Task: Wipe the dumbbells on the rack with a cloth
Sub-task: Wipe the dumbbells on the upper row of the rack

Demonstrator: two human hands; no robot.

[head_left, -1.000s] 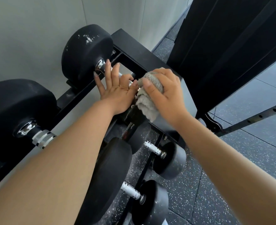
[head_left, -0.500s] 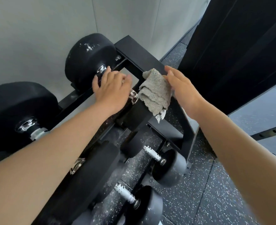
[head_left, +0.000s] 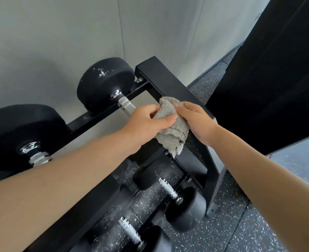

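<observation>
A grey fluffy cloth [head_left: 173, 131] hangs bunched between both hands above the near end of the top-tier dumbbell [head_left: 104, 84], whose chrome handle runs toward me. My left hand [head_left: 146, 124] grips the cloth, thumb curled over its front. From the right, my right hand [head_left: 197, 120] holds the same cloth, fingers tucked into its folds. The near head of that dumbbell is hidden under the hands and cloth. A second large black dumbbell [head_left: 19, 135] sits at the left on the same tier of the black rack [head_left: 168, 84].
Smaller dumbbells [head_left: 184, 208] lie on the lower tier below my arms. A grey wall stands close behind the rack. A tall black panel [head_left: 270, 88] rises at the right. Speckled black rubber floor [head_left: 250, 230] spreads to the right.
My left hand left the dumbbell handle and took hold of the cloth. My right hand closed on the cloth from the right. The view tilted up.
</observation>
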